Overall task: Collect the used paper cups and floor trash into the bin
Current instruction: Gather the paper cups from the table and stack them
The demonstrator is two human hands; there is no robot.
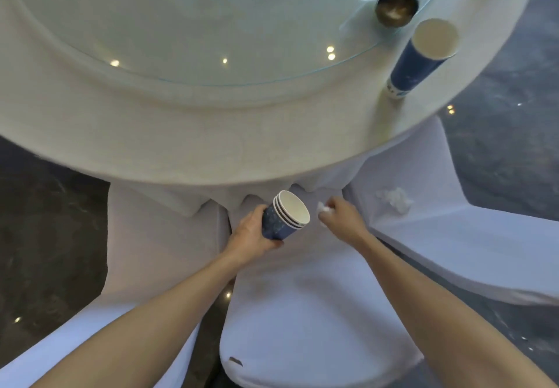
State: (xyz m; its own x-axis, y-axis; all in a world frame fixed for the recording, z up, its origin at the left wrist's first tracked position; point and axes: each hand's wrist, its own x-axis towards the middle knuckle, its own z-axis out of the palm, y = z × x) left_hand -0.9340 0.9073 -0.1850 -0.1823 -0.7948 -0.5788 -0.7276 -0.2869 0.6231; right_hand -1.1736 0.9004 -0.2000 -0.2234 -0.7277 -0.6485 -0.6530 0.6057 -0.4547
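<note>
Two bare forearms reach out over a white-covered chair [317,312] pushed up to a round table draped in a white tablecloth [151,145]. The left hand [251,233] is wrapped around a nested stack of paper cups [286,216], blue with a faint pattern outside and white inside, three rims showing, the mouths tilted up and to the right; the top cup looks empty. Just to the right, the right hand [340,216] pinches a small wad of white tissue [323,207] between its fingertips, close to the cups' rim. Farther right, a crumpled tissue [394,200] lies on the seat of a second covered chair [453,236]. On the table's far right edge stands a single blue paper cup [422,57], its white inside apparently empty. Beyond it, on the glass turntable [181,24], sits a dark metal ashtray [396,7] with something pale inside.
</note>
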